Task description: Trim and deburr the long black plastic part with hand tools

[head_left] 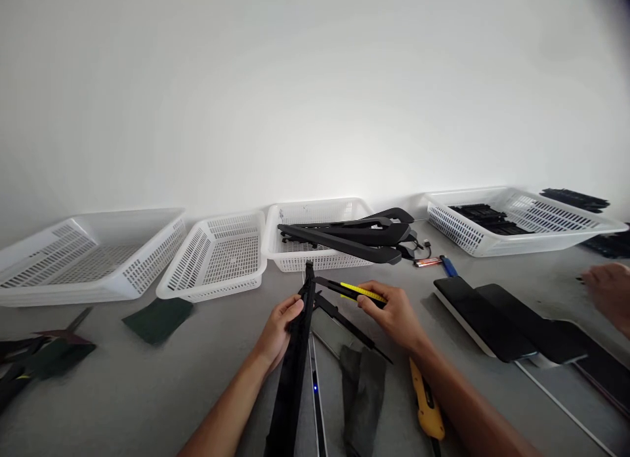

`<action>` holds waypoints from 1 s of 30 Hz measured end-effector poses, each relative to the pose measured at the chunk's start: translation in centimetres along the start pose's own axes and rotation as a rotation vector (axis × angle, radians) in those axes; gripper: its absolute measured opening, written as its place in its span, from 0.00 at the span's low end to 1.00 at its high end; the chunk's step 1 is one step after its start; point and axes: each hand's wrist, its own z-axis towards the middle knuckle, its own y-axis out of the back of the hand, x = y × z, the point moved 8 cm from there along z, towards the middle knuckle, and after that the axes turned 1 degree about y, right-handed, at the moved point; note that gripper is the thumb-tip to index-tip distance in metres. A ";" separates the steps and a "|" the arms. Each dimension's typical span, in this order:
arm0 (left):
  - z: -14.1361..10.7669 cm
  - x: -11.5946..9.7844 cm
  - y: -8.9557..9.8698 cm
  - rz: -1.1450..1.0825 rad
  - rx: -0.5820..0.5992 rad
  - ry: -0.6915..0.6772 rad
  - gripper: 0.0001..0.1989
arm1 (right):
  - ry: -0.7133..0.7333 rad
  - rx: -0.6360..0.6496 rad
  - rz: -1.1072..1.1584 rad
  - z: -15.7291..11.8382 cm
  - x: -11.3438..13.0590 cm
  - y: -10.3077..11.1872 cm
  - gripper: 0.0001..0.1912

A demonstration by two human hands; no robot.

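the left hand [281,326] is gripping a long black strip [295,371] standing just in front of the middle basket [315,237], while the right hand [394,312] is pinching a yellow-marked black tool [352,291] against its top. keeping the strip steady would likely help the tool seat squarely.

Strip in my left hand [280,326]: black strip [294,371], matt plastic by its look.
Tool in my right hand [394,312]: caliper [347,291], black plastic, glossy yellow scale.
Baskets [216,257]: white perforated plastic, slightly shiny.
Counter [147,391]: smooth matt grey.
Pad [158,319]: rough dark green.
Knife [426,404]: yellow plastic.
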 end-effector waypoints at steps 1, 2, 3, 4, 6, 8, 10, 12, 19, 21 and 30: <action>0.0 -0.1 -0.1 -0.006 0.001 0.000 0.18 | 0.006 0.004 -0.003 0.0 0.0 0.0 0.17; -0.1 -0.1 -0.1 -0.013 0.001 0.000 0.18 | 0.012 0.016 -0.004 0.0 0.1 0.0 0.17; -0.1 -0.1 -0.1 -0.019 0.002 0.000 0.17 | 0.019 0.030 -0.005 0.0 0.1 -0.1 0.16; -0.1 -0.1 -0.2 -0.023 0.004 0.000 0.17 | 0.021 0.033 -0.005 0.0 0.1 -0.1 0.16; -0.1 -0.1 -0.2 -0.027 0.009 0.000 0.17 | 0.012 0.009 -0.007 0.1 0.0 0.1 0.16; -0.1 -0.1 -0.1 -0.025 0.016 -0.002 0.16 | 0.006 -0.008 -0.007 0.1 -0.1 0.1 0.16; 0.0 0.0 0.0 -0.017 0.013 -0.006 0.16 | 0.010 0.008 -0.003 0.0 0.0 -0.1 0.16; 0.1 0.0 0.2 -0.005 0.001 -0.012 0.18 | 0.005 0.021 0.004 0.0 0.0 -0.2 0.16; 0.2 0.3 0.2 0.005 0.012 0.004 0.20 | -0.010 0.028 0.008 0.0 -0.1 -0.2 0.16; 0.3 0.1 0.2 0.005 0.010 -0.001 0.20 | -0.017 -0.001 0.009 0.0 -0.1 0.0 0.16; 0.0 -0.2 -0.1 0.002 0.002 -0.003 0.19 | -0.032 -0.020 0.012 -0.1 -0.1 -0.1 0.17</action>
